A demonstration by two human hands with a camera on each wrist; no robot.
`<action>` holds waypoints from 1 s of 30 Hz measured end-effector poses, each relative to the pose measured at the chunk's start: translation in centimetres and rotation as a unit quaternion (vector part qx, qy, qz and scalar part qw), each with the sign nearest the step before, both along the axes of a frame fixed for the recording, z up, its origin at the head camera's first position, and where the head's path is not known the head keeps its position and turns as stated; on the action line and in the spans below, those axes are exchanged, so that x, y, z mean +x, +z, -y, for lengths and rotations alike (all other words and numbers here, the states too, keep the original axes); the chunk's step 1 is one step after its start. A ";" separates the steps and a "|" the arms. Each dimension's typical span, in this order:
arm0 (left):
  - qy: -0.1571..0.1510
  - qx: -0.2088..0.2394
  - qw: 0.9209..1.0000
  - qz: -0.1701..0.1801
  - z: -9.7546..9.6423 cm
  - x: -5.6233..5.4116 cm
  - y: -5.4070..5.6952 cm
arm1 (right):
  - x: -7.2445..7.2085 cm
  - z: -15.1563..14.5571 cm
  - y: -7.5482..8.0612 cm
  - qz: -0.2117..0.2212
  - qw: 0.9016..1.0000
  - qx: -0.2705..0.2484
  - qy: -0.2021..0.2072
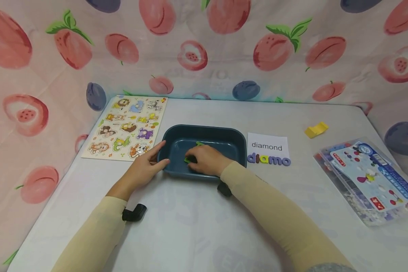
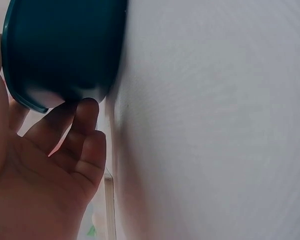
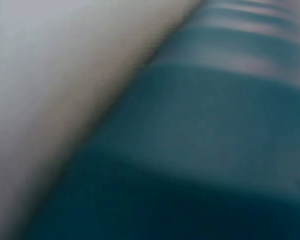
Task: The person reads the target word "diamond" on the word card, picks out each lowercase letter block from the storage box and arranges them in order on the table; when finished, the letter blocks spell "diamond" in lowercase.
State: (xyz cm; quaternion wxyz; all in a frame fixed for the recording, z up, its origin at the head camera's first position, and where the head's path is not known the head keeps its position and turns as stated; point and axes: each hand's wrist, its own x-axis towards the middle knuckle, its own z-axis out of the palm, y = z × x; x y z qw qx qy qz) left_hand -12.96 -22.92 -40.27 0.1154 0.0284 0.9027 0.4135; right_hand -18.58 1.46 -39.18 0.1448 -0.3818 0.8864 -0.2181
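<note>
A dark teal tray (image 1: 204,129) stands on the table. My left hand (image 1: 141,170) holds its left end, thumb and forefinger at the rim. In the left wrist view, other fingers (image 2: 87,117) curl against the outer wall of the tray (image 2: 65,50). Inside the tray my right hand (image 1: 207,158) reaches down, fingers and thumb pinching a green piece (image 1: 187,160), mostly hidden. A second green piece (image 1: 200,143) lies just beyond that hand. To the right, the letters "diamo" (image 1: 274,161) lie below a white card (image 1: 268,141) printed "diamond". The right wrist view shows only blurred tray wall (image 3: 199,130).
An animal puzzle board (image 1: 125,128) lies at the back left. On the right are a yellow block (image 1: 316,130) and a clear box of small parts (image 1: 370,181) with a printed sheet. Peach-patterned cloth (image 1: 204,75) hangs behind the white table (image 1: 176,226).
</note>
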 end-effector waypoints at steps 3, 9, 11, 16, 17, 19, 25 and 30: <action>0.000 0.000 1.000 0.001 0.0 0.0 0.0 | 0.0 -0.2 -0.1 -0.010 1.000 -0.001 -0.011; 0.002 -0.003 1.000 0.001 0.1 0.0 -0.1 | 0.0 -0.4 -0.2 -0.007 1.000 0.000 -0.009; 0.002 -0.004 1.000 0.001 0.0 0.0 -0.1 | 0.0 -0.4 -0.2 -0.003 1.000 0.001 -0.006; 0.005 -0.006 1.000 0.000 0.0 0.1 0.0 | 0.0 -0.4 -0.3 0.002 1.000 0.001 -0.004; 0.005 -0.006 1.000 0.000 0.0 0.1 0.0 | 0.0 -0.4 -0.3 0.003 1.000 0.000 -0.005; 0.005 -0.005 1.000 0.000 0.0 0.1 0.0 | 0.0 -0.4 -0.4 0.003 1.000 0.000 -0.007; 0.004 -0.002 1.000 0.000 0.0 0.1 0.0 | 0.0 -0.3 -0.3 0.003 1.000 0.002 -0.016; 0.003 -0.004 1.000 0.001 0.0 0.0 0.0 | 0.0 -0.3 -0.2 -0.001 1.000 0.008 -0.011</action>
